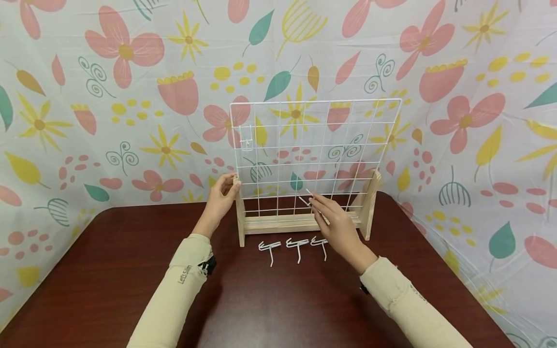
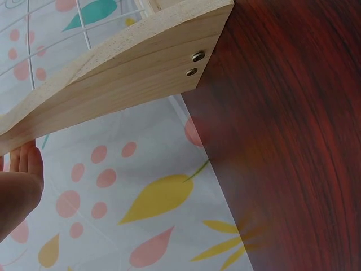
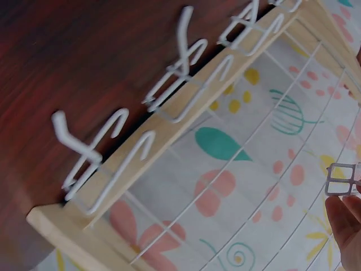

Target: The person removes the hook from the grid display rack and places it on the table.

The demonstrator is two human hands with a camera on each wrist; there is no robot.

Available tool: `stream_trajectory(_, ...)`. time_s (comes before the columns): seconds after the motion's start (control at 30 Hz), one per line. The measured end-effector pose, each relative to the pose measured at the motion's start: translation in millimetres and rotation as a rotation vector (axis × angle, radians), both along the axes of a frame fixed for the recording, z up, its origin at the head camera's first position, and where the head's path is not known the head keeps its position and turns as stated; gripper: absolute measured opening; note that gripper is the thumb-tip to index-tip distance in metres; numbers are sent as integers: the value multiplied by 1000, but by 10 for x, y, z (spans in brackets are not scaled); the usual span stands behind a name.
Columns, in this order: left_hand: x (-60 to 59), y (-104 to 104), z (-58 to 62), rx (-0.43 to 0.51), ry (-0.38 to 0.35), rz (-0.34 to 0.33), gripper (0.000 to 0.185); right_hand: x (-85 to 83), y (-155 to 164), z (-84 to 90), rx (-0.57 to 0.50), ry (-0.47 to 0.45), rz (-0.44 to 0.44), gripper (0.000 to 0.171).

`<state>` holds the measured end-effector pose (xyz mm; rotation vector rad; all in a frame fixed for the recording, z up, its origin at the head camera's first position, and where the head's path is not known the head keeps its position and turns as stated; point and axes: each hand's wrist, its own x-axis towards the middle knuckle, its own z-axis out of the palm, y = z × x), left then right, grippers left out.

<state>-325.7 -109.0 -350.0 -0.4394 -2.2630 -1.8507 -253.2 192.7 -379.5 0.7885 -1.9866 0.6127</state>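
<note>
A white wire grid panel stands upright in a wooden base. At its left side my left hand grips the wooden side post, with the thumb in front and fingers behind. My right hand pinches a white wire hook by its end, just in front of the lower middle of the grid. Another white hook hangs on the grid near the upper left corner. Three more hooks lie in a row on the table before the base, the rightmost partly behind my right hand.
The dark red-brown table reaches back to a flower-printed cloth hanging behind and at the sides. The right wooden side post stands close beyond my right hand. Two screws show low on the left post.
</note>
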Motion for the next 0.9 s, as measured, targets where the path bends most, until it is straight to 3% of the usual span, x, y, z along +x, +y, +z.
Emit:
stream_trajectory(0.13, -11, -4, 4, -3, -9, 3, 41, 14, 92, -38, 33, -30, -2, 39)
stream_trajectory(0.6, -11, -18, -9, -8, 1, 0, 41, 85, 351, -184, 128, 16, -16, 42)
stream_trajectory(0.9, -22, -23, -15, -15, -10, 3, 41, 158, 557, -287, 186, -43, -17, 26)
